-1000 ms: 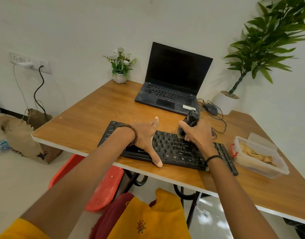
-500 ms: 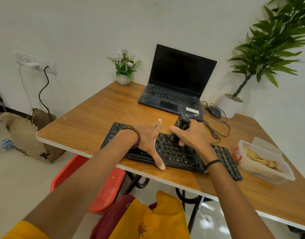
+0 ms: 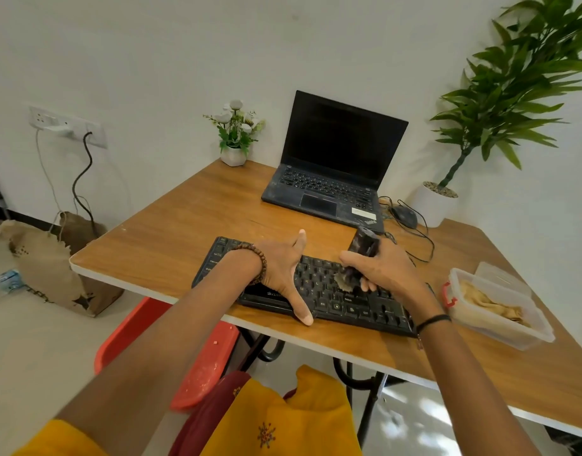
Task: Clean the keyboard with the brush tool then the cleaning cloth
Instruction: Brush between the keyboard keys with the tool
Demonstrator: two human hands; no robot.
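Head view: right grip (image 3: 385, 271) wrapped round the brush tool (image 3: 363, 246), bristles down on the keyboard (image 3: 319, 286), middle rows. Opposite, left grip (image 3: 279, 268) spread wide, pressing the keyboard's left half near the counter (image 3: 184, 232) front edge. At right, clear tub (image 3: 513, 335) holds tan material (image 3: 490, 304), possibly the cleaning cloth.

Black keyboard (image 3: 319, 284) lies flat; dark brush (image 3: 363, 245) stands tilted, bristles on its middle keys; crumpled tan cloth (image 3: 490, 306) lies at its 3 o'clock.
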